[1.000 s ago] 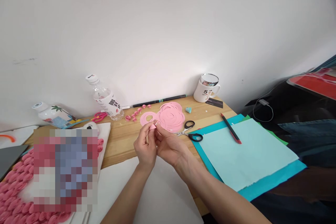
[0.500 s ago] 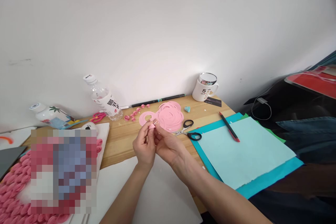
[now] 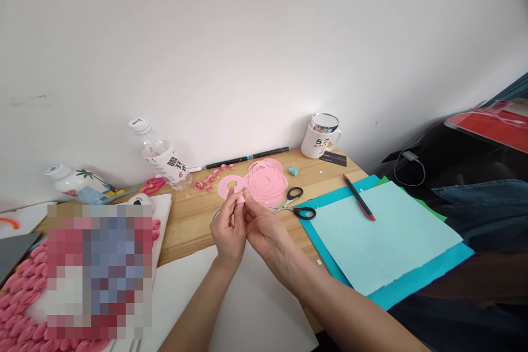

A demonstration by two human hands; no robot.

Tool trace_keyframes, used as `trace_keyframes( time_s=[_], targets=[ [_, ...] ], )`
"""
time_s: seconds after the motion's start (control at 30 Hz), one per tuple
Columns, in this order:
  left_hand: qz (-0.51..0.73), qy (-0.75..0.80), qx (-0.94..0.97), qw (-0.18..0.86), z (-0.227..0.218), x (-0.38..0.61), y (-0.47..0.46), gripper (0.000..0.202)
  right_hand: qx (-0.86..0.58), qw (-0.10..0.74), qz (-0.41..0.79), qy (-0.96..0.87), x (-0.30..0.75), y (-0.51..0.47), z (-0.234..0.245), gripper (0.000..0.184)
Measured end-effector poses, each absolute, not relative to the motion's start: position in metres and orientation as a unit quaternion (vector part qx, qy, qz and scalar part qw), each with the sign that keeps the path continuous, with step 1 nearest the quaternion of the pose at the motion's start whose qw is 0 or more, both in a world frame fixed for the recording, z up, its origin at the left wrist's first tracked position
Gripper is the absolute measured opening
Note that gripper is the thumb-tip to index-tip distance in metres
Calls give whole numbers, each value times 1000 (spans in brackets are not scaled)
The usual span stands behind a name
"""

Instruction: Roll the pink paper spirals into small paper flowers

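Between the fingertips of my left hand (image 3: 229,228) and my right hand (image 3: 264,225) is a small pink paper strip (image 3: 241,198), partly rolled and largely covered by the fingers. Both hands are closed on it in a pinch, side by side above the wooden table. Just beyond them lies a stack of pink paper spirals (image 3: 268,180). Black-handled scissors (image 3: 304,213) rest right of the stack, their blades close to it. Several small rolled pink paper flowers (image 3: 210,177) sit to the left, behind my hands.
A plastic bottle (image 3: 163,159) and a white mug (image 3: 317,143) stand near the wall. Blue paper sheets (image 3: 388,236) with a black-and-red pen (image 3: 358,198) lie right. White paper (image 3: 251,297) is under my forearms. Left is a board covered in pink paper flowers (image 3: 25,297), partly pixelated.
My fingers have drawn closer together around the pink paper strip, so less of it shows. The whole view has shifted slightly; the things on the table stay in place.
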State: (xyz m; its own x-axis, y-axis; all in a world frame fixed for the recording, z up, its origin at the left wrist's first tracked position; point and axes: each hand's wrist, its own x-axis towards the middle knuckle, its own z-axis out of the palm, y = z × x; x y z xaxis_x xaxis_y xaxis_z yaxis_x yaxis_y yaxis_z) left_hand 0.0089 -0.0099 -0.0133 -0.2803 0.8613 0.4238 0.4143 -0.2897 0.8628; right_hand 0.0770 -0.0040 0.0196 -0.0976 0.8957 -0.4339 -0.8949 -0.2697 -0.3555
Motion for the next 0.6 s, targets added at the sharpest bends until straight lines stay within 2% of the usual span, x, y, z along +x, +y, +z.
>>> trace_keyframes(
  time_s=[0.2, 0.3, 0.43, 0.6],
  targets=[
    [587, 553, 558, 196, -14, 11, -11, 23, -299, 581, 756, -43, 84, -4, 10, 23],
    [590, 532, 546, 267, -13, 11, -9, 24, -319, 564, 751, -126, 101, -1, 4, 29],
    [557, 514, 541, 365, -11, 12, -6, 25, -385, 561, 687, -254, 126, 6, -3, 37],
    [539, 501, 532, 419, -11, 12, -2, 24, -376, 545, 639, -392, 140, 14, -4, 28]
  ],
)
